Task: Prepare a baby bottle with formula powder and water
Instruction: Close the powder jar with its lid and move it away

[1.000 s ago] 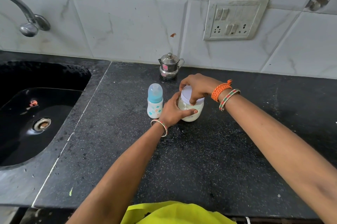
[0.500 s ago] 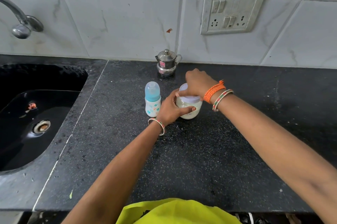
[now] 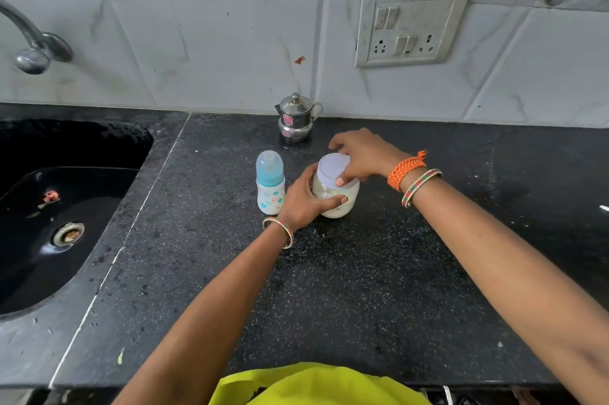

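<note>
**A:** Head view, mid-frame: left hand (image 3: pixel 301 203) wraps round a squat clear jar (image 3: pixel 336 195) of pale powder, thumb across its front. Right hand (image 3: pixel 364 154) has thumb and fingers curled on the flat white lid (image 3: pixel 334 167).

**B:** And the baby bottle (image 3: pixel 270 182)? Smooth plastic, translucent blue cap, printed body, upright just left of the jar on the speckled black counter (image 3: pixel 362 289).

**A:** Yep. Shiny steel pot (image 3: pixel 297 117) behind them. Jar's label is probably text, too blurry though. Tap (image 3: pixel 33 41) is cut off at the upper left.

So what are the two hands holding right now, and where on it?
Both hold the formula jar: the left hand grips its body, and the right hand grips the rim of its white lid.
</note>
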### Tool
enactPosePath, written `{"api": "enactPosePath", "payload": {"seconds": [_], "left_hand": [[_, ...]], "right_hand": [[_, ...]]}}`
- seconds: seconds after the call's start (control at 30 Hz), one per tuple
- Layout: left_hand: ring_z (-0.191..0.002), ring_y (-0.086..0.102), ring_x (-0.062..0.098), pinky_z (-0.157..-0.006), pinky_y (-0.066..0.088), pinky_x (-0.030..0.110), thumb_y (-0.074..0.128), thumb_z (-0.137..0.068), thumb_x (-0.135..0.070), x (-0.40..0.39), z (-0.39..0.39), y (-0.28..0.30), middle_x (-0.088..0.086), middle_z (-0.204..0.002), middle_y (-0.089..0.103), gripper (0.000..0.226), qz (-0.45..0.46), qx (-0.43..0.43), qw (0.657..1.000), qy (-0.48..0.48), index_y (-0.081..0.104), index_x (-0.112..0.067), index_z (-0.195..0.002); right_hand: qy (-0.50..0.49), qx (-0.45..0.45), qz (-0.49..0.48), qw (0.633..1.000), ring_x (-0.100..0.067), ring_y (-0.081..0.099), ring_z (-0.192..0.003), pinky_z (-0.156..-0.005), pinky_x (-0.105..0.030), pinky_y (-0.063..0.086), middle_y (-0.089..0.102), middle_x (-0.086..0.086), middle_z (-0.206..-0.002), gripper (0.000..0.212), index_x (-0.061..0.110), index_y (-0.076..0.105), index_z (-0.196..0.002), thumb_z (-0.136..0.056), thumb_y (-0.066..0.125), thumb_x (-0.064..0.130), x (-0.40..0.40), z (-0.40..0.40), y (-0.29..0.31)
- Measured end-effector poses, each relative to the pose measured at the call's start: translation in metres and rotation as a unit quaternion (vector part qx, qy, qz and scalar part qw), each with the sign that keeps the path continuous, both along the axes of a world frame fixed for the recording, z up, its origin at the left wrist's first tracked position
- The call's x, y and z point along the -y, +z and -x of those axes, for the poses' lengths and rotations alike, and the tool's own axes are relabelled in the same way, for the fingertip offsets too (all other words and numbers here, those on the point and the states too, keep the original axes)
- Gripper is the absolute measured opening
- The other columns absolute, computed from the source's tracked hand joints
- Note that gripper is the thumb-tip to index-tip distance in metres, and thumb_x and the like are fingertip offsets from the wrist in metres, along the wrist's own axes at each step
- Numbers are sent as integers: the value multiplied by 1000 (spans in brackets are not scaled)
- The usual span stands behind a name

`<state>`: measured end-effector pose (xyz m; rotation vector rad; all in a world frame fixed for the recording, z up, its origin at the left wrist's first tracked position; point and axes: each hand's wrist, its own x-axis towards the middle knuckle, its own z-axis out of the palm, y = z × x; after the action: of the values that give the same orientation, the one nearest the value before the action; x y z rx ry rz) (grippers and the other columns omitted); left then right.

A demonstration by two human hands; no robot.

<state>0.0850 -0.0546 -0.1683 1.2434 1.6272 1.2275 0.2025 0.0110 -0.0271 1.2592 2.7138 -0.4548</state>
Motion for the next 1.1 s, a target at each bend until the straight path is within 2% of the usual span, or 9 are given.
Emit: {"api": "enactPosePath", "payload": {"seconds": [0.1, 0.2, 0.4, 0.53, 0.67, 0.8, 0.93, 1.03, 1.1], "left_hand": [[-116, 58, 10, -101, 47, 40, 84, -51, -53, 1, 0, 2, -9, -127, 60, 94, 4, 7, 1000, -3, 41, -32, -132], [-117, 57, 11, -103, 46, 40, 83, -52, -53, 3, -1, 6, -7, -129, 59, 95, 10, 2, 1000, -7, 39, -30, -133], [-117, 54, 15, -104, 44, 40, 78, -60, -44, 5, -6, 12, -4, -129, 57, 90, 15, -22, 999, -18, 34, -25, -137], [-112, 58, 12, -100, 48, 38, 84, -62, -36, 5, -5, 12, -6, -123, 61, 83, 1, -18, 1000, 4, 42, -27, -132], [-108, 62, 10, -95, 52, 39, 85, -53, -45, 9, -9, 11, -6, -119, 65, 85, 3, -4, 999, 31, 46, -31, -127], [-112, 61, 12, -96, 51, 40, 85, -50, -51, 7, -4, 22, -2, -124, 64, 95, 11, -34, 999, 13, 48, -23, -132], [-123, 54, 21, -107, 42, 43, 81, -70, -23, -3, 10, 58, 5, -135, 57, 78, 52, -62, 993, -88, 44, -15, -138], [-124, 52, 18, -99, 43, 24, 64, -85, 0, -11, 27, 101, 8, -138, 53, 53, 5, -10, 998, -66, 48, -7, -135], [-111, 59, 16, -91, 48, 23, 60, -88, 1, -16, 42, 129, 11, -129, 60, 41, -47, 30, 998, -29, 55, -7, -128]], "right_hand": [[-23, -2, -59, 998, -35, 56, -112, -87, -42, 50, 48, -16, -136, 77, 16, 34, -141, -80, 70, 45, -5, 0, -1], [46, 62, 6, 997, -30, 43, -131, -102, -41, 41, 42, -7, -147, 85, 29, 25, -148, -78, 72, 38, -2, 1, -2], [-16, -45, -27, 999, -28, 44, -126, -100, -39, 38, 49, -6, -135, 71, 29, 50, -133, -68, 78, 28, 8, 2, -22], [-36, -58, -40, 997, -28, 49, -120, -96, -39, 42, 52, -7, -131, 69, 26, 53, -127, -64, 80, 33, 6, 7, -27], [-26, -44, -72, 996, -26, 56, -108, -82, -35, 46, 60, -6, -121, 59, 18, 58, -119, -67, 79, 34, 9, 13, -19], [-23, -19, -5, 1000, -24, 57, -95, -74, -35, 57, 52, -7, -124, 59, 18, 55, -124, -71, 79, 26, 6, 9, -6], [-70, -49, 114, 990, -20, 56, -75, -59, -39, 61, 46, 0, -111, 58, 20, 56, -121, -70, 82, 18, -19, 0, 14], [-81, -81, 107, 988, -28, 56, -88, -56, -40, 61, 44, -1, -111, 60, 19, 54, -122, -69, 82, 16, -43, -4, 35], [-86, -86, 70, 990, -29, 50, -95, -62, -44, 60, 41, -3, -115, 60, 18, 53, -122, -69, 81, 16, -59, -1, 44]]}}
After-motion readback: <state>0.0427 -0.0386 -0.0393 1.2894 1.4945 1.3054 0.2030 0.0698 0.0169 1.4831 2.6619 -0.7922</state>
